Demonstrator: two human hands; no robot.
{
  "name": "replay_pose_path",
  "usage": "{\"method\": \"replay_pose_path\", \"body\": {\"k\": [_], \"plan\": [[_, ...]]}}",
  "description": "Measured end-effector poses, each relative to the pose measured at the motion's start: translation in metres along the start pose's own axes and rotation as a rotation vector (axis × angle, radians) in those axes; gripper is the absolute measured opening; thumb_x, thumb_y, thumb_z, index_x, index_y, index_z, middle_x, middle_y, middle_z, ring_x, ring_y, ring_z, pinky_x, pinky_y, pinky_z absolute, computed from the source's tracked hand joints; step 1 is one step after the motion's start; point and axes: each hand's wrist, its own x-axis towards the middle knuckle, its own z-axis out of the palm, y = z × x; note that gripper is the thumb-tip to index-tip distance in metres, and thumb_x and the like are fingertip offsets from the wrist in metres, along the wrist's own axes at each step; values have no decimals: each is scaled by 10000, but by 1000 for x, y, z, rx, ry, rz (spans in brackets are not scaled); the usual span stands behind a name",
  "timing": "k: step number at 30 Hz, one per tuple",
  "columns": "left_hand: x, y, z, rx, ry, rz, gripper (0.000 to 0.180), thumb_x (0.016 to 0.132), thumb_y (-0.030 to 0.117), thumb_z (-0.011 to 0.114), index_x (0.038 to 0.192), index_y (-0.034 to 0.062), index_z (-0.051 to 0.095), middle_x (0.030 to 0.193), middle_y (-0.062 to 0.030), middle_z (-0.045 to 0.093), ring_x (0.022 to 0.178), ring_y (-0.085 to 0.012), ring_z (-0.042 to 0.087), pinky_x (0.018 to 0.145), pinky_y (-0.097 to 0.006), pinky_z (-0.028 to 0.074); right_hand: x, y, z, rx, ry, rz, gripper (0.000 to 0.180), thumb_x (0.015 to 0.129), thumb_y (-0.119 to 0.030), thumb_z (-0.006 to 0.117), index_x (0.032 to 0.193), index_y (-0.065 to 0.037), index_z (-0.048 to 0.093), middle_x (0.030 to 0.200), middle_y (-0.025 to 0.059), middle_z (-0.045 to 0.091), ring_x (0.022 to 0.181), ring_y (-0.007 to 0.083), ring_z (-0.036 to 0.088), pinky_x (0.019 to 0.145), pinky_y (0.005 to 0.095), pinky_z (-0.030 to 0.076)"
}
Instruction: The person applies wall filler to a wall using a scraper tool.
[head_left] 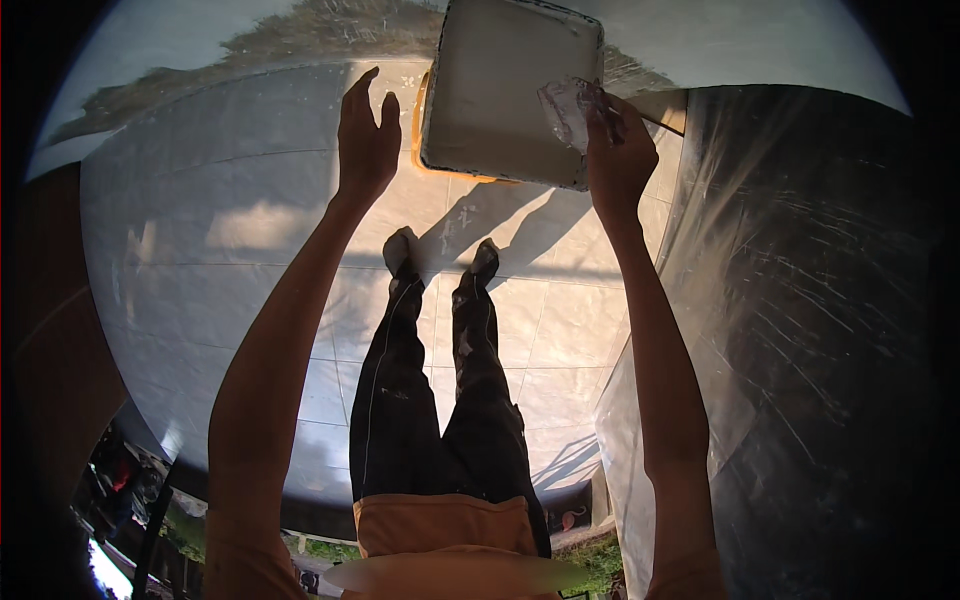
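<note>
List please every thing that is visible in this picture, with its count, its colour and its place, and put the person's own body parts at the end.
flat square grey tile with orange backing: 1, grey, top centre, held up at its right corner
lump of pale grey mortar: 1, whitish grey, on the tile's right side by the right hand
pale tiled floor: 1, cream white, centre, under the feet
clear plastic sheet: 1, translucent grey, right side
dark shoes: 2, dark, centre on the floor
dark trousers: 1, black with pale smears, lower centre
orange shirt: 1, orange, bottom centre
left hand: 1, open, raised left of the tile, not touching it
right hand: 1, gripping the tile's right corner
</note>
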Motion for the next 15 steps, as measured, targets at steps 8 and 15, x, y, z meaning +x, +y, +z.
{"method": "replay_pose_path", "body": {"k": [8,15], "plan": [[-27,-26,40,-146,-221,-356,485,1004,319,445,1384,18,420,1304,-212,544,1164,-363,559,992,-386,423,-17,43,59,23,-267,-41,241,878,-67,631,1114,-20,637,1001,143,707,962,197,689,842,300,516],[-44,-64,76,-451,-368,-542,533,1023,452,365,1420,106,441,1241,-183,608,1102,-273,599,953,-355,438,-25,58,76,-66,-431,-87,244,875,-28,601,1118,-25,628,995,179,697,961,269,694,819,332,537]]}}
